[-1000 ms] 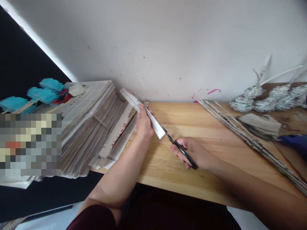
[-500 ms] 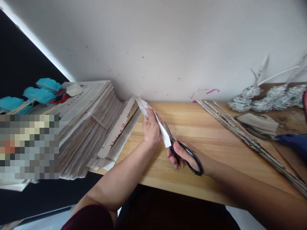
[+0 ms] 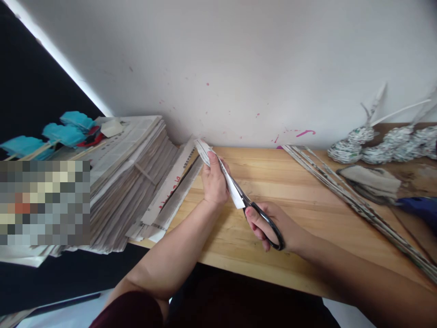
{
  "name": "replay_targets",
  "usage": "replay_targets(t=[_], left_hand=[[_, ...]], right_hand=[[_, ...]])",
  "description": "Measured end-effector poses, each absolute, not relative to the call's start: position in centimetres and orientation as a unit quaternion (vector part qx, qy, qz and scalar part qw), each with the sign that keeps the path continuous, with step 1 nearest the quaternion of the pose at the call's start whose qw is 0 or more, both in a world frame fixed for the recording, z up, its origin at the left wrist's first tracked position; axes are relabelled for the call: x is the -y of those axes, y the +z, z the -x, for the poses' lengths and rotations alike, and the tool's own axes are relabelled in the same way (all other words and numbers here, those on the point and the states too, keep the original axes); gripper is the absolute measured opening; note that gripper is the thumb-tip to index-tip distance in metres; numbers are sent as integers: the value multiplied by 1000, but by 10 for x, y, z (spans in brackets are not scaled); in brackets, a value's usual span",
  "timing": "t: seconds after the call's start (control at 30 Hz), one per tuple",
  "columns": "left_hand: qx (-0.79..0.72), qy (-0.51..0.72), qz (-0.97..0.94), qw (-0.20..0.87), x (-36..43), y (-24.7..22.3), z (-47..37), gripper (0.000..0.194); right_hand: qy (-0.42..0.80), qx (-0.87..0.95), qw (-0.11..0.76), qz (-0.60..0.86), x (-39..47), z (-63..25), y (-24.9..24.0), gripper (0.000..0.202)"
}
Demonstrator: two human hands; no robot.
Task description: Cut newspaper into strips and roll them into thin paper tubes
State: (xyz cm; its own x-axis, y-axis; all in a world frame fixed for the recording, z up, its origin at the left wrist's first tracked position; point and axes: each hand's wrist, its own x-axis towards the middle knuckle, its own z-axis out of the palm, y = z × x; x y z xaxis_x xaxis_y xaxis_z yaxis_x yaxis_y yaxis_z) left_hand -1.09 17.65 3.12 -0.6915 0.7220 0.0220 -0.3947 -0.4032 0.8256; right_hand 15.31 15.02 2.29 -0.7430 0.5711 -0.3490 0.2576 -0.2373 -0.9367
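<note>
My left hand [image 3: 214,182] pinches a narrow folded strip of newspaper [image 3: 235,195] between thumb and fingers, holding it above the table. The strip slants from upper left down toward my right hand. In my right hand [image 3: 268,223] is a pair of scissors [image 3: 278,239] with black handles, my thumb through one loop. The blades lie along the strip's right edge, nearly closed, with their tips close to my left fingers. Whether the paper is between the blades I cannot tell. Flat newspaper strips [image 3: 170,193] lie just left of my left hand.
A tall stack of newspapers [image 3: 136,168] stands at the left, with blue objects [image 3: 64,134] on top. Thin rolled paper sticks [image 3: 348,196] lie diagonally on the wooden table [image 3: 218,250] at the right. Behind them are woven paper pieces [image 3: 351,146], a cloth [image 3: 370,180] and something blue [image 3: 418,205].
The scissors have gone from open to nearly closed along the strip's edge, and my right fingers have drawn together. My left hand keeps its hold. The view has shifted slightly.
</note>
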Motion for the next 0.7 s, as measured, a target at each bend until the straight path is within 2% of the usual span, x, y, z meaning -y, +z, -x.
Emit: replay_targets(t=[0.27, 0.43, 0.7], left_hand=[[-412, 839, -195, 297, -185, 37, 43, 52], [-406, 840, -228, 280, -184, 29, 29, 52], [-429, 809, -278, 291, -177, 20, 6, 47]], right_hand=[[699, 627, 74, 336, -156, -156, 24, 59], [686, 659, 108, 289, -154, -155, 21, 69], [689, 666, 142, 247, -154, -154, 14, 65]])
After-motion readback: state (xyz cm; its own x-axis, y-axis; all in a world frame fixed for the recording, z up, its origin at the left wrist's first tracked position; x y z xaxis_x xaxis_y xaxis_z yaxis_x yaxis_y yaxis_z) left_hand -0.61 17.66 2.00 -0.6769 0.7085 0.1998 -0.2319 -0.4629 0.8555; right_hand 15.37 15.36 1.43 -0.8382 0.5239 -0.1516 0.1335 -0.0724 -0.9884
